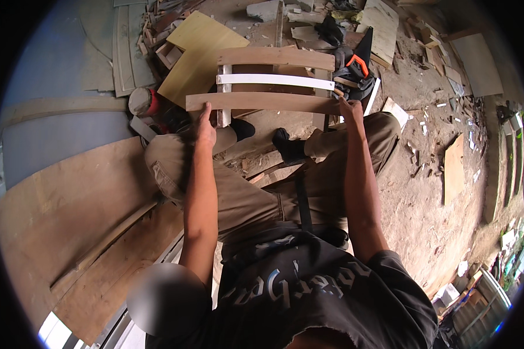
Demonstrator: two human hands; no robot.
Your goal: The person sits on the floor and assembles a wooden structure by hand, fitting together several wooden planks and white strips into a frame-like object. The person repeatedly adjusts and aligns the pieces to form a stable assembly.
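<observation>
Holding a brown board (pixel 268 103) near its two ends, the left hand (pixel 206 129) and right hand (pixel 351 110) sit well apart, probably to steady it over the wooden post (pixel 223 118) in the frame's upper middle, just below the white strip (pixel 273 81).

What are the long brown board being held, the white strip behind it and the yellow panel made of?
The long brown board looks like bare wood: brown and dull, with no paint showing. The white strip is smooth and plain white, so it might be plastic or painted wood. The yellow panel could be plywood, because it's flat, pale and sheet-like.
</observation>
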